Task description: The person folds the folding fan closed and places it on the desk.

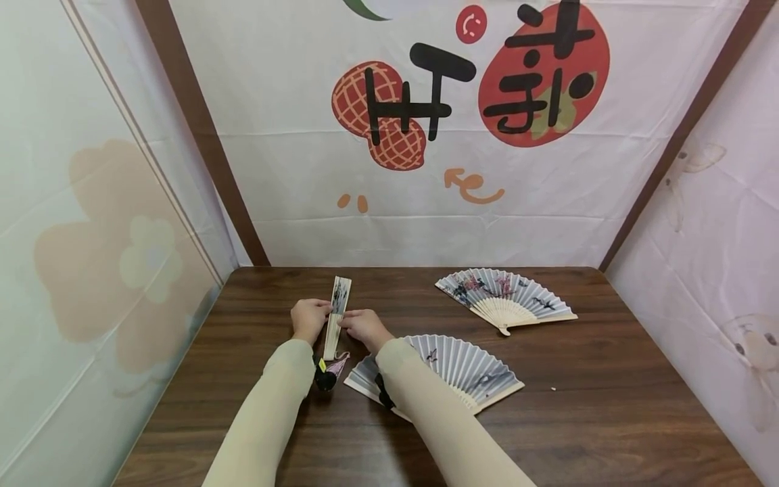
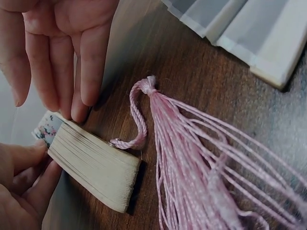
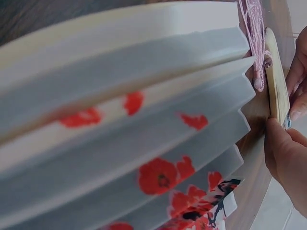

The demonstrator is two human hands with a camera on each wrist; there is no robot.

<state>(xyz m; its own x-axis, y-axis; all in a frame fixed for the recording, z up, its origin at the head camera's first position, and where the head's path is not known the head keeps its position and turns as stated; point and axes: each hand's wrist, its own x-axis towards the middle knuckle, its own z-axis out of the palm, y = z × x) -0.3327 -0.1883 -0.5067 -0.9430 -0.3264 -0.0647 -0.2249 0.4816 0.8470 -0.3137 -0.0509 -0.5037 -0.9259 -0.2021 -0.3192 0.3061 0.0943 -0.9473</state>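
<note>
A folded fan (image 1: 333, 331) with pale ribs and a printed band stands between my two hands, rib end toward me. My left hand (image 1: 309, 318) pinches its left side near the printed band; in the left wrist view, thumb and fingers (image 2: 41, 184) meet it there. My right hand (image 1: 366, 328) touches the opposite side, its straight fingers (image 2: 91, 72) reaching the fan's edge in the left wrist view. A pink tassel (image 2: 180, 158) hangs by a twisted cord from the rib end and lies on the wooden table (image 1: 243, 392).
An open grey fan (image 1: 453, 362) with red flowers (image 3: 158, 176) lies under my right forearm, partly hidden by the sleeve. Farther back on the right lies another open fan (image 1: 505, 297) with a floral print. A printed cloth (image 1: 292, 169) walls off the table's back.
</note>
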